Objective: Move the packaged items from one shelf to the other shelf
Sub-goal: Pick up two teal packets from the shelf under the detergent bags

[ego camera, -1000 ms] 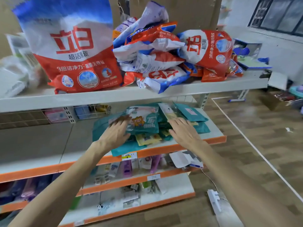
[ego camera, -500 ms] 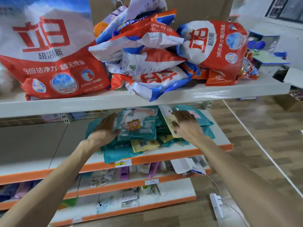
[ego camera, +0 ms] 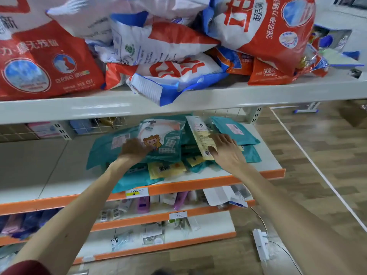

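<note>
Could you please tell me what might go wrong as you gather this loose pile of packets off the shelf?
1. The teal packets lie loosely stacked, and the lowest pokes past the orange shelf edge. With the left hand and right hand laid on top, some may slip to the floor.
2. A blue-and-white bag overhangs the upper shelf right above; a lifted armful could snag it.

Left hand (ego camera: 135, 150) on a teal pack (ego camera: 105, 147) touching the bear pack (ego camera: 164, 139), right hand (ego camera: 226, 155) flat on the cream pack (ego camera: 198, 132), all on the orange-edged shelf (ego camera: 228, 180); detergent bags (ego camera: 178, 56) on the top shelf (ego camera: 99, 108).
</note>
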